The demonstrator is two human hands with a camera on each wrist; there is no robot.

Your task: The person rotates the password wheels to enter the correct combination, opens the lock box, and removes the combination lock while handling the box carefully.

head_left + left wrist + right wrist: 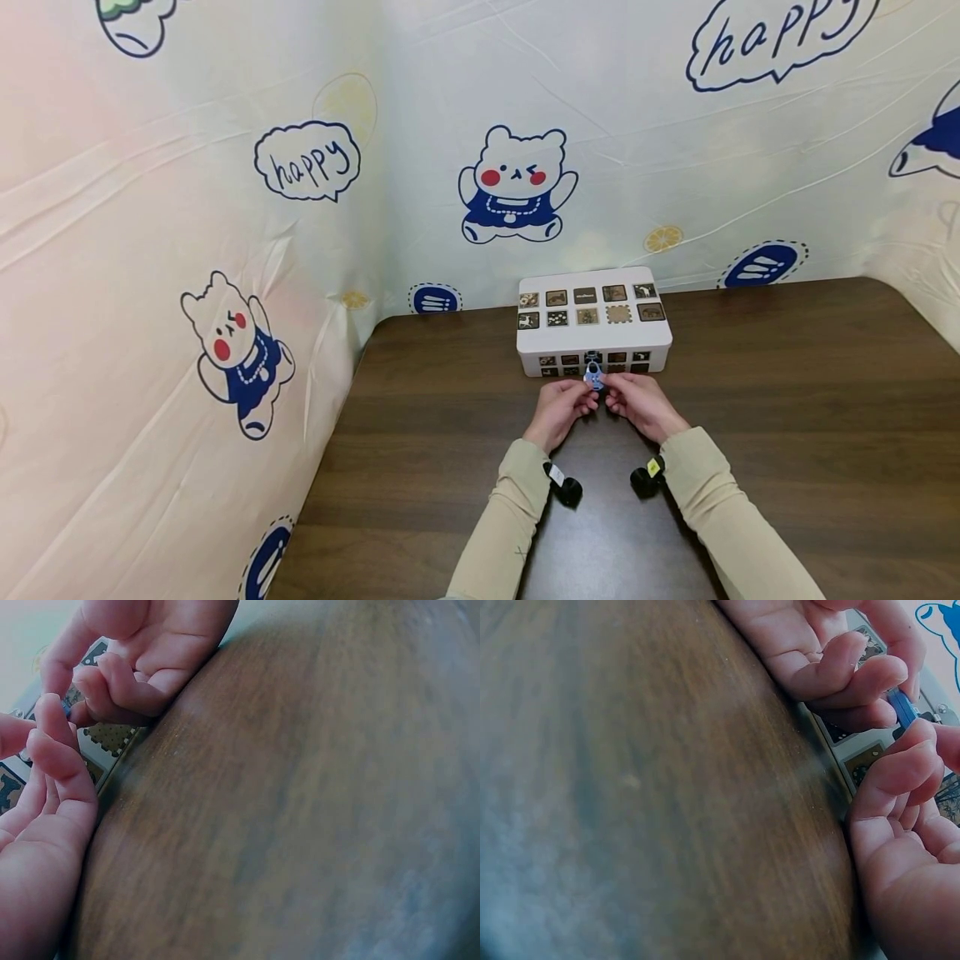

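Observation:
A small blue padlock (593,379) is at the middle of the white box's (597,336) front side, its shackle pointing up at the latch there. My left hand (558,411) pinches the padlock's left edge between thumb and fingertips. From the other side, my right hand (641,404) pinches its right edge. The right wrist view shows the padlock's narrow blue side (904,709) between the fingertips of both hands. In the left wrist view, fingers hide most of it. Whether the shackle is fastened, I cannot tell.
Small dark and brown square pictures cover the box's lid and front. The box stands at the back of a dark wooden table (435,433), close to a printed cloth (420,167) hanging behind and to the left. Black wrist cameras (567,492) sit inside the sleeves.

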